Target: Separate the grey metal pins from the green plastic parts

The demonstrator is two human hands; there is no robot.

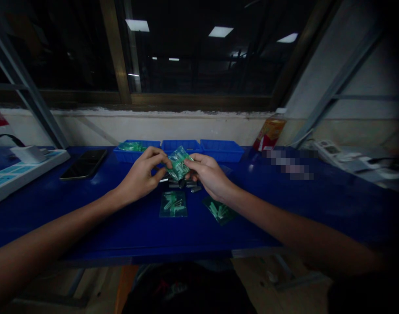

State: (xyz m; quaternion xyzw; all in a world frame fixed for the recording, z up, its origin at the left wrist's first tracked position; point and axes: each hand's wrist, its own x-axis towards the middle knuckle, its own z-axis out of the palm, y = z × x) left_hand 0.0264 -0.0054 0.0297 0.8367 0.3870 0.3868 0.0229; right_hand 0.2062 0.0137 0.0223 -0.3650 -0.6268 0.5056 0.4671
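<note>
A small clear plastic bag [179, 162] with green and pale pieces inside is held up over the middle of the table. My right hand [212, 178] grips its right side between thumb and fingers. At its left edge, my left hand [143, 174] has its thumb and fingertips brought together on the bag. Below the hands lie several short silvery metal pieces [194, 186], partly hidden. Closer to me, another plastic bag [173, 205] lies flat with green plugs and screws in it. A similar bag [219, 211] rests under my right wrist, partly covered.
Three blue bins stand along the wall: the left bin [121, 156] holds green bags, beside the middle bin [181, 143] and right bin [223, 150]. A phone [83, 164] and power strip [52, 159] lie left. A drink bottle [270, 131] stands right, near another power strip [330, 150].
</note>
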